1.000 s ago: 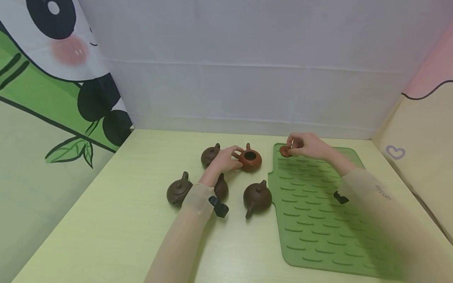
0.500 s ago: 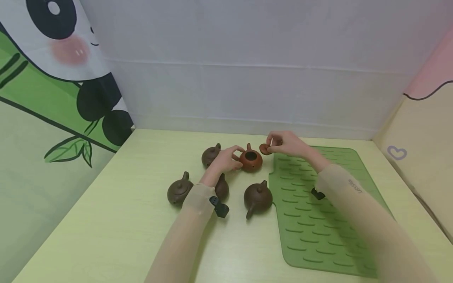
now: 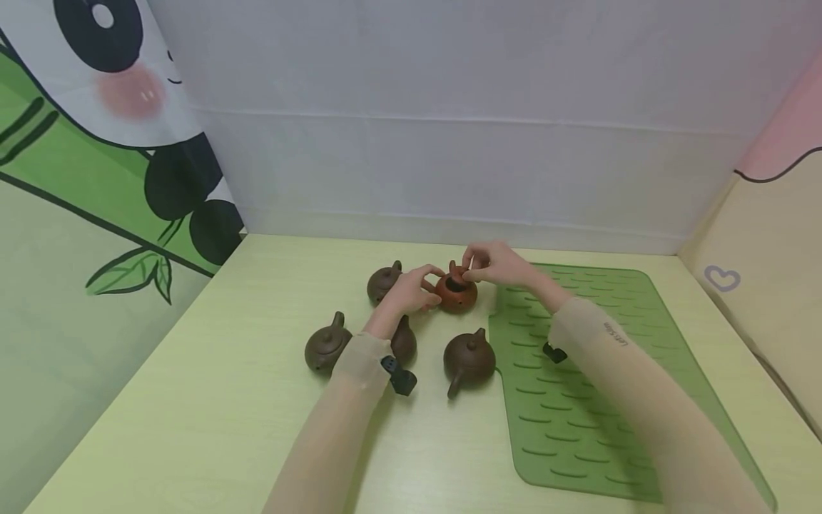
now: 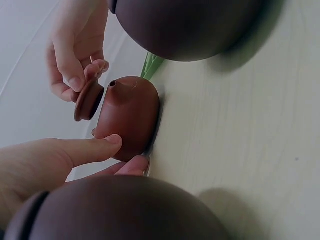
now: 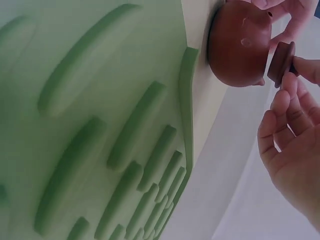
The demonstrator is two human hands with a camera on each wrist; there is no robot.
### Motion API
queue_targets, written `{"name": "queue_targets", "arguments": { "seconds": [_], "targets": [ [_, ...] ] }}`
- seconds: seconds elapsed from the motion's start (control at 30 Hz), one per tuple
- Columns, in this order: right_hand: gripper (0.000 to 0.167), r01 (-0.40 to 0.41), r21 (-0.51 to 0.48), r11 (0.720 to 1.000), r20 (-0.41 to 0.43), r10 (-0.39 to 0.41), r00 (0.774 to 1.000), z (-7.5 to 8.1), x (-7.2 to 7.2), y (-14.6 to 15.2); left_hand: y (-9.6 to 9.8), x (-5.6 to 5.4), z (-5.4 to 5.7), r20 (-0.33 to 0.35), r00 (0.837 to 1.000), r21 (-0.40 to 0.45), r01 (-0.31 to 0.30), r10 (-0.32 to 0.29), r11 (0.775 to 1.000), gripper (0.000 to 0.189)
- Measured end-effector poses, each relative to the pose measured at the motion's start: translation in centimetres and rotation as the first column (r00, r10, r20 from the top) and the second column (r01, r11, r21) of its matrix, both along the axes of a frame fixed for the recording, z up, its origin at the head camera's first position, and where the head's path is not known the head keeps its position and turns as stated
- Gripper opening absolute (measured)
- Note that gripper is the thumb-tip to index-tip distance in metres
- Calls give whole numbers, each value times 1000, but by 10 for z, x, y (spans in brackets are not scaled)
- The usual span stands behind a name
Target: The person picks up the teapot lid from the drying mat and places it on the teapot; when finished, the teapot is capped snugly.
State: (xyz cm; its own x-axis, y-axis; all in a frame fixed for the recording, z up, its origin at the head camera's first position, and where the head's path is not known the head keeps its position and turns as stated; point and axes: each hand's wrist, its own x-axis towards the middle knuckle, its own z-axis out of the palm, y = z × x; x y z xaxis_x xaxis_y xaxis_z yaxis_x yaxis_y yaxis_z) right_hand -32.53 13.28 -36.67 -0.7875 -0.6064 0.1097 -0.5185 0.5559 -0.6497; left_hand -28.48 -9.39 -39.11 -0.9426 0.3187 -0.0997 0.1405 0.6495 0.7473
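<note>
My right hand (image 3: 499, 264) pinches the small round lid (image 5: 281, 64) by its knob, tilted just over the opening of a reddish-brown clay teapot (image 3: 457, 300). In the left wrist view a narrow gap shows between the lid and the pot's top. My left hand (image 3: 409, 290) holds the pot's side, thumb on one side of the body and fingertips low on the other. The pot stands upright on the table, its dark opening partly visible in the head view. Beside my left wrist sit dark brown teapots, one (image 3: 404, 343) partly hidden by the forearm.
A green ridged mat (image 3: 578, 400) covers the table's right part. Another dark teapot (image 3: 469, 359) stands at the mat's left edge. Further lidded dark teapots (image 3: 326, 348) stand to the left, one (image 3: 382, 281) behind my left hand. A pale wall (image 3: 449, 171) closes off the back.
My right hand has carried the lid leftward from above the mat to over the teapot's opening. The left hand has stayed at the pot.
</note>
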Motion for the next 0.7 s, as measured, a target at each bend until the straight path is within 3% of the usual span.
{"name": "queue_targets", "arguments": {
  "seconds": [0.3, 0.7],
  "targets": [
    [15, 27, 23, 999, 11, -27, 1000, -8, -1, -7, 2, -1, 0, 9, 1000, 1, 3, -3, 1000, 49],
    [12, 6, 71, 997, -14, -5, 1000, -17, -1, -10, 0, 1, -4, 26, 1000, 6, -4, 3, 1000, 50]
  ]
}}
